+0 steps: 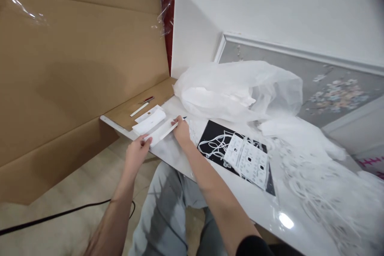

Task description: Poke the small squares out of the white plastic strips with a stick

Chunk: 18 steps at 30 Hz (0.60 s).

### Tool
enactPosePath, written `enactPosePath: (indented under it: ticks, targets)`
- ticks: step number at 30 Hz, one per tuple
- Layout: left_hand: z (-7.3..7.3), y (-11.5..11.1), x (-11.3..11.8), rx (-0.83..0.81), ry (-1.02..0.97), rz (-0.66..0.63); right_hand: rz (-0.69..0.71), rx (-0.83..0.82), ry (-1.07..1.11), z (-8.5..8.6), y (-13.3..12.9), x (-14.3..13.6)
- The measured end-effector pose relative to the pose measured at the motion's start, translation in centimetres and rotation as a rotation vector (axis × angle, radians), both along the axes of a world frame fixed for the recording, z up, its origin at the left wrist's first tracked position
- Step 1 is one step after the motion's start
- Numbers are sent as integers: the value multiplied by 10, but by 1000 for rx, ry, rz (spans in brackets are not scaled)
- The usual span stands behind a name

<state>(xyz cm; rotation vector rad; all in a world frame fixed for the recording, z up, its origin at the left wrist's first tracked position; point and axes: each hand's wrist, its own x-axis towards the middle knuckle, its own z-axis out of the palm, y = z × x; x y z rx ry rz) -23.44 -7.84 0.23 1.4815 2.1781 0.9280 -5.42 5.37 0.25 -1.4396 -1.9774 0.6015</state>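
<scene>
My left hand (138, 150) is closed at the table's front edge, thumb and fingers pinching the near end of a flat white strip (159, 133). Just right of it, my right hand (181, 129) grips a slim white stick-like tool (169, 131), which slants across the strip. A small dark tip pokes out beyond my fingers; its exact kind is too small to tell. Behind my left hand lie folded white pieces (149, 122), one with a small brown square showing.
A thin white-handled tool (139, 109) lies on cardboard at the back left, below a tall cardboard wall (84, 48). Right of my hands, perforated white sheets (247, 160) and loose strips rest on a black mat (210, 130). A translucent plastic bag (270, 80) and white scraps (327, 196) spread beyond.
</scene>
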Motion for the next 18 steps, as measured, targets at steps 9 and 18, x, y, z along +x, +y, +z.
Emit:
enactPosePath:
  ticks: [9, 18]
  targets:
    - [20, -26, 39, 259, 151, 163, -6, 57, 98, 21, -26, 13]
    - [66, 40, 195, 303, 9, -676, -402, 35, -143, 57, -70, 274]
